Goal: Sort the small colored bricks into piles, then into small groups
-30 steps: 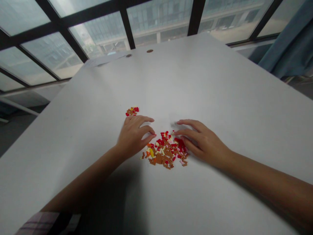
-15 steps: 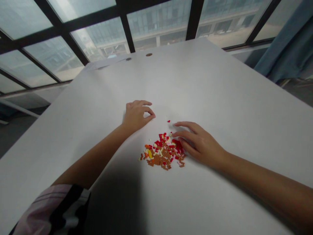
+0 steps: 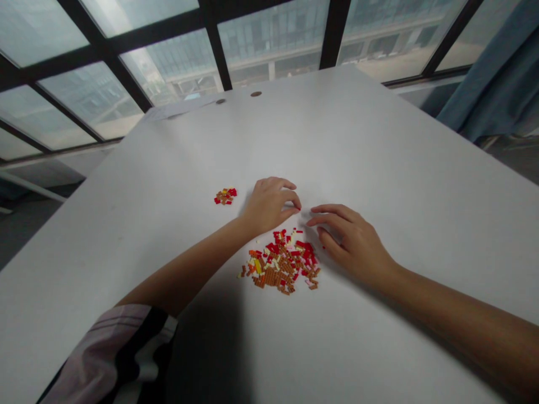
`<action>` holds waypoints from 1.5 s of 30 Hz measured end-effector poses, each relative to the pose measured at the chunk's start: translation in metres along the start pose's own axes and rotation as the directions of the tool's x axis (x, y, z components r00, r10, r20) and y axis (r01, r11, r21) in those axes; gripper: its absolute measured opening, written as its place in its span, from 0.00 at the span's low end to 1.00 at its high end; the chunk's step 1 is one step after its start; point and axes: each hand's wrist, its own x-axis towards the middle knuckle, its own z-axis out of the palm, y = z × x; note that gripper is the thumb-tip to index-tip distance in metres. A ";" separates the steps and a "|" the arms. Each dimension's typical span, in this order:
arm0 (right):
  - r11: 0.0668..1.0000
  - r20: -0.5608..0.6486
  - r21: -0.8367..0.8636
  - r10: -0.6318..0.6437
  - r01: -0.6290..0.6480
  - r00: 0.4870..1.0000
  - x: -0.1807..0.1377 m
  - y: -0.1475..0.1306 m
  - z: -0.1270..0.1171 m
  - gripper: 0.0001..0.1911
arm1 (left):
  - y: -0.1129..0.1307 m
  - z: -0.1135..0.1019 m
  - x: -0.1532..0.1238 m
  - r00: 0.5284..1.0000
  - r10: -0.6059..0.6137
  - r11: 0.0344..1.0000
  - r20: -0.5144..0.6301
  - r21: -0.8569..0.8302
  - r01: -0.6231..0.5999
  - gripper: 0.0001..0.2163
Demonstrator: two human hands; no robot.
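A loose heap of tiny building bricks (image 3: 278, 264) in brown, red, white, orange and yellow lies on the white table (image 3: 379, 151). Just beyond it, my left hand (image 3: 273, 205) pinches a small red brick (image 3: 300, 209) between thumb and forefinger. To the right, my right hand (image 3: 349, 235) hovers low by the heap's edge, fingers apart and nothing visible between them. Its fingertips are a short gap from those of the left. A single red bit shows beneath its thumb. Left of my left hand sits a smaller cluster of red, brown and yellow bricks (image 3: 225, 196).
Two round dark discs (image 3: 256, 94) lie at the table's far edge, near a pale flat sheet (image 3: 181, 109). Beyond the table stand dark-framed windows (image 3: 269, 45). A blue curtain (image 3: 492, 84) hangs at the right.
My left hand has moved right and closed on the small red brick, uncovering the smaller cluster. My right hand has shifted slightly right, away from the heap.
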 end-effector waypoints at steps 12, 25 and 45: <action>1.000 0.037 0.015 -0.002 0.002 0.999 -0.003 0.003 0.004 0.11 | -0.041 -0.018 -0.017 0.958 -0.261 0.946 -0.120 0.166 0.278 0.03; 0.983 0.152 0.010 -0.185 0.186 0.971 -0.007 0.003 0.008 0.15 | -0.045 -0.020 -0.015 0.935 -0.325 0.871 -0.144 0.340 0.355 0.08; 0.984 0.200 0.118 -0.152 0.131 0.968 -0.004 0.004 0.006 0.21 | -0.004 -0.043 -0.152 0.980 -0.033 0.983 0.194 0.185 -0.004 0.40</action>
